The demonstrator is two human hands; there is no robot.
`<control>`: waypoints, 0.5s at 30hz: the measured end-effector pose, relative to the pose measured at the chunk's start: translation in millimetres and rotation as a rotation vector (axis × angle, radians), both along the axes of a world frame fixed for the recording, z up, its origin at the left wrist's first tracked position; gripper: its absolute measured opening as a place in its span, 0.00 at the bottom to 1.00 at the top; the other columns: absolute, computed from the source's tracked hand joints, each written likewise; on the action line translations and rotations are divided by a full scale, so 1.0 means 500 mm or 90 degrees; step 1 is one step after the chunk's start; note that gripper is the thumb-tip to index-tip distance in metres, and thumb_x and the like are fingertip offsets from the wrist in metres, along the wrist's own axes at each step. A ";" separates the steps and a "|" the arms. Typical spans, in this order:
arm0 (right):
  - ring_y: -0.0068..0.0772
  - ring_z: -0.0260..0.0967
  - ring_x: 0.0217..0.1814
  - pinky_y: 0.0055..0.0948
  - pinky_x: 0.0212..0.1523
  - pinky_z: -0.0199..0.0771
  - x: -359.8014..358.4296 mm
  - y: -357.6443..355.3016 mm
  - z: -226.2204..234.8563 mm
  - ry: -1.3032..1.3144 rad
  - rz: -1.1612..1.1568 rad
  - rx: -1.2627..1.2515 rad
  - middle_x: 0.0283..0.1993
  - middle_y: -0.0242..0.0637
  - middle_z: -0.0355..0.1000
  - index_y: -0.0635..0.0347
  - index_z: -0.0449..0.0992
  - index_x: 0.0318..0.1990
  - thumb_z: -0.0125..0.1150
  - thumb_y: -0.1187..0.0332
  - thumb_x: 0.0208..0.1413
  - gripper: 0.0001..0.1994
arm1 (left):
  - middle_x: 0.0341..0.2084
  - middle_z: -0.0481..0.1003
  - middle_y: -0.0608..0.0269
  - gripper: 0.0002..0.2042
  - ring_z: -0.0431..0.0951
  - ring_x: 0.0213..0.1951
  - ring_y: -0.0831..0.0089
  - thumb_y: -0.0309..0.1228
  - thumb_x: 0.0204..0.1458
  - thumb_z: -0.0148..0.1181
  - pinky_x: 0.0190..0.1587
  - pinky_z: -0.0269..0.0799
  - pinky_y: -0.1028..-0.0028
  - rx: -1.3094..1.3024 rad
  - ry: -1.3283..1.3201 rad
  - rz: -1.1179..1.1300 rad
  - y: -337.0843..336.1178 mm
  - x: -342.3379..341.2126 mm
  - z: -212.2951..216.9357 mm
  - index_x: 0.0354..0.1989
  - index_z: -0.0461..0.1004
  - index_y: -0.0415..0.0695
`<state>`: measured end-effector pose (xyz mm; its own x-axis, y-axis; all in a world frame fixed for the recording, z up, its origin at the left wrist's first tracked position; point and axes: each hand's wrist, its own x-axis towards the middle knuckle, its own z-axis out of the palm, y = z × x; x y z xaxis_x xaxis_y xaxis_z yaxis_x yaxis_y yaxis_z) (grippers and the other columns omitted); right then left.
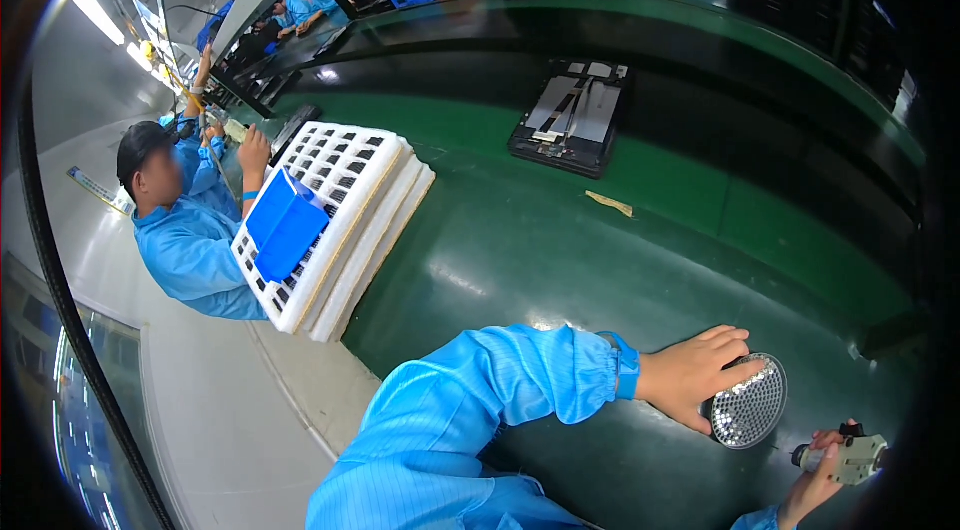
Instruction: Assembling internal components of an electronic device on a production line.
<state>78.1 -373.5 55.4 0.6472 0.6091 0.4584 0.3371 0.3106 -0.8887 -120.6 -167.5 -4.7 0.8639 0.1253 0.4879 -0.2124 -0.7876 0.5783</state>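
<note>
So in the head view you're leaning over a green bench [560, 230], and your left hand [695, 370] is lying flat-ish on top of a round disc [750, 405], fingers together and curled over its near rim, palm pressing down on the left part of it. The disc is sitting on the bench at the lower right, tilted a bit toward you, and its face is covered in rows of small shiny dots. Your blue sleeve [500, 390] is running in from the bottom of the picture, cuff tight at the wrist. Your right hand [815, 480] is coming in at the bottom right corner, wrapped around a small grey tool [850, 457] with a dark tip pointing left toward the disc; the tip is sitting just beside the disc's lower edge, not touching as far as I can tell. Further left on the bench, a stack of white trays [345, 220] full of little square pockets is hanging partly over the bench edge, and a blue bin [283, 223] is resting on top of it. A black fixture [572, 118] with pale strips on it is lying further back, near the middle, with a small tan scrap [610, 202] just in front of it. A person [185, 220] in blue with a dark cap is sitting to your left beside the trays, one hand up at the stack's far corner. More people in blue are working along the far side at the top.
</note>
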 end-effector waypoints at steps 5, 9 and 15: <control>0.25 0.59 0.35 0.30 0.46 0.62 0.061 -0.043 -0.084 0.064 0.003 -0.087 0.32 0.33 0.62 0.71 0.60 0.57 0.48 0.69 0.61 0.19 | 0.48 0.61 0.43 0.47 0.60 0.55 0.42 0.46 0.30 0.71 0.61 0.53 0.48 -0.003 0.005 0.002 0.000 0.000 -0.007 0.61 0.56 0.37; 0.24 0.57 0.34 0.30 0.45 0.61 0.055 -0.038 -0.092 0.057 -0.014 -0.090 0.30 0.33 0.59 0.71 0.57 0.58 0.47 0.71 0.61 0.21 | 0.48 0.61 0.43 0.47 0.60 0.55 0.43 0.46 0.31 0.71 0.61 0.53 0.48 0.007 0.025 0.010 0.000 -0.005 -0.002 0.61 0.56 0.37; 0.24 0.58 0.34 0.30 0.45 0.61 0.049 -0.025 -0.085 0.066 0.003 -0.081 0.30 0.33 0.60 0.71 0.57 0.58 0.47 0.72 0.60 0.20 | 0.49 0.61 0.43 0.47 0.60 0.56 0.43 0.46 0.31 0.71 0.60 0.54 0.49 0.011 0.020 0.024 0.006 -0.014 0.000 0.61 0.56 0.38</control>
<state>102.6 -386.0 12.8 0.6839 0.6613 0.3081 0.2405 0.1944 -0.9510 -127.4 -164.7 -4.7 0.8735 0.1497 0.4632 -0.1648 -0.8044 0.5708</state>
